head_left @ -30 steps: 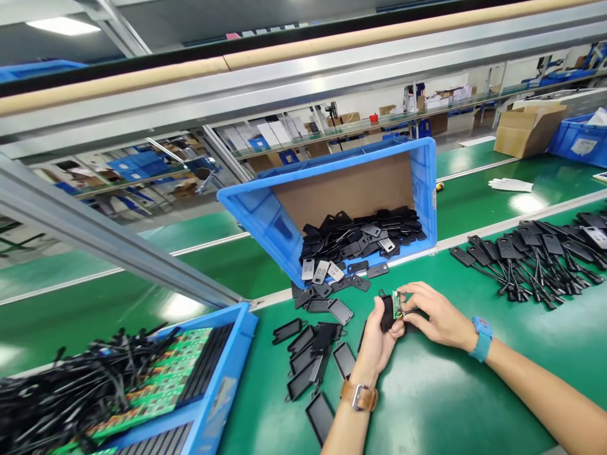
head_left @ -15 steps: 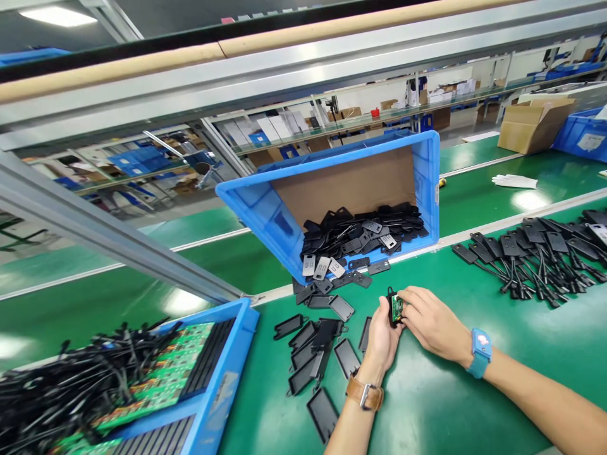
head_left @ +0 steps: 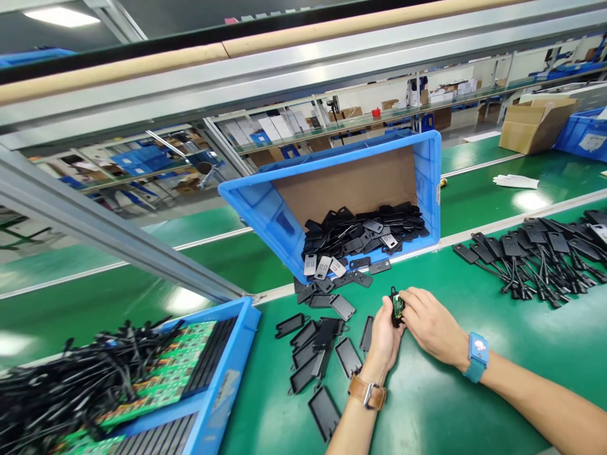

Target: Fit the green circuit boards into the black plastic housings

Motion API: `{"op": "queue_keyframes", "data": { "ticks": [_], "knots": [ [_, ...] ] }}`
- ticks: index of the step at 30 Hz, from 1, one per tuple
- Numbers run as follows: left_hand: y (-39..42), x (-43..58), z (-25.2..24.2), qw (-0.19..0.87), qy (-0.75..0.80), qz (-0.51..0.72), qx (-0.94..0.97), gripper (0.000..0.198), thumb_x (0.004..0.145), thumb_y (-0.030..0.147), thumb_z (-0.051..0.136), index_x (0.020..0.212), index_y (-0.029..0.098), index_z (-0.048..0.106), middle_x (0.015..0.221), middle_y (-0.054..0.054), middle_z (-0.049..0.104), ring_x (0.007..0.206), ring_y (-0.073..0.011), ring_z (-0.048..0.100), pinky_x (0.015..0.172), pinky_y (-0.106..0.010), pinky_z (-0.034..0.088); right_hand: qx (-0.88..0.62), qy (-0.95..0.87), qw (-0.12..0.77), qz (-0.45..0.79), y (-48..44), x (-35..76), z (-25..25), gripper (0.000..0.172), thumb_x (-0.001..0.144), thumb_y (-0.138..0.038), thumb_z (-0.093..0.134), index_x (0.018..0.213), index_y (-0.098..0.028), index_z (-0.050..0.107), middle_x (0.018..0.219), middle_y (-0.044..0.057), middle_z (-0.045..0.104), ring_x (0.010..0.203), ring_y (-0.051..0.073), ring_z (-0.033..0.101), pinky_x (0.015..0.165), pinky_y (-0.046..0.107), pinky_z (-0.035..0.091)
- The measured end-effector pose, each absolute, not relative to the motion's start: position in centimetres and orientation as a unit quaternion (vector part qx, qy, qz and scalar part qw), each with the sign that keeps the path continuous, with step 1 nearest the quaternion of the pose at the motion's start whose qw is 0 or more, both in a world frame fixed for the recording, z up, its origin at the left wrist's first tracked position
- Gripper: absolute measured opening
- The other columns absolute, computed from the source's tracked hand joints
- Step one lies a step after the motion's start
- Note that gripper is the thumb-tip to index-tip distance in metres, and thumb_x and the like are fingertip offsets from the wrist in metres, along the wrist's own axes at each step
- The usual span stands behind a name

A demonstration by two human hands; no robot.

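In my left hand [head_left: 383, 335] is a small black plastic case [head_left: 393, 296] with a loop at its top end, held tilted above the green bench. A green circuit board [head_left: 398, 308] lies inside the case, its face showing. My right hand [head_left: 429, 322] has its fingers closed against the board and the case's right edge; the fingertips partly hide both. Left of my hands, several black case halves [head_left: 324, 412] lie loose on the bench, hollow side up. Flat black covers [head_left: 363, 279] are scattered just beyond them.
A tilted blue bin [head_left: 256, 212] holds a heap of black covers. At lower left, another blue bin [head_left: 232, 373] contains circuit boards [head_left: 177, 360] and black cables [head_left: 61, 379]. Cabled black units [head_left: 512, 246] are piled at right. Behind lie a white glove [head_left: 516, 181] and a cardboard box [head_left: 535, 126].
Both hands keep hold of the case and board, nearly in place. The board has turned slightly within the grip, and the whole view has shifted a little.
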State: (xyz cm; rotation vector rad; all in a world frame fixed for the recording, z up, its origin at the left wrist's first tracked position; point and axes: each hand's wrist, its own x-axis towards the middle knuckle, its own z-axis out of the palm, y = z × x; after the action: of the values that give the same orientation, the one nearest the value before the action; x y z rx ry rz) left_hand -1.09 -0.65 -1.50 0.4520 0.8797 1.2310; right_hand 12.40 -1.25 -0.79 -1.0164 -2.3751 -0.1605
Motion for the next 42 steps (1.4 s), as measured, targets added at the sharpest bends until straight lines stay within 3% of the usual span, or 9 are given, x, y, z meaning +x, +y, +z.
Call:
{"op": "queue_keyframes", "data": {
  "ticks": [15, 34, 42],
  "knots": [
    [-0.8, -0.9, -2.0, 0.691, 0.422, 0.542, 0.224, 0.050, 0.072, 0.061, 0.075, 0.088, 0.015, 0.065, 0.075, 0.000, 0.061, 0.071, -0.0120, 0.049, 0.067, -0.024, 0.040, -0.362, -0.890, 0.278, 0.002, -1.3, 13.1, 0.3, 0.018, 0.093, -0.010, 0.048, 0.104, -0.010, 0.062, 0.124, 0.019, 0.058, 0.120, 0.032, 0.050, 0.101, 0.053, 0.049],
    [-1.0, -0.8, -1.8, 0.685, 0.424, 0.554, 0.210, 0.047, 0.071, 0.058, 0.076, 0.088, 0.015, 0.068, 0.076, 0.000, 0.062, 0.070, -0.0121, 0.050, 0.069, -0.025, 0.040, -0.360, -0.886, 0.292, -0.009, -1.3, 12.9, -0.2, 0.018, 0.093, -0.011, 0.049, 0.104, -0.012, 0.063, 0.125, 0.018, 0.060, 0.122, 0.031, 0.051, 0.099, 0.053, 0.051],
    [-1.0, -0.9, -1.4, 0.677, 0.393, 0.541, 0.308, 0.030, 0.075, 0.037, 0.079, 0.097, 0.017, 0.071, 0.096, -0.006, 0.068, 0.090, -0.0182, 0.059, 0.080, -0.027, 0.044, -0.359, -0.883, 0.301, -0.007, -1.6, 12.8, 0.2, 0.025, 0.095, -0.011, 0.046, 0.114, -0.010, 0.062, 0.130, 0.018, 0.060, 0.124, 0.031, 0.051, 0.101, 0.051, 0.050]
  ]
}}
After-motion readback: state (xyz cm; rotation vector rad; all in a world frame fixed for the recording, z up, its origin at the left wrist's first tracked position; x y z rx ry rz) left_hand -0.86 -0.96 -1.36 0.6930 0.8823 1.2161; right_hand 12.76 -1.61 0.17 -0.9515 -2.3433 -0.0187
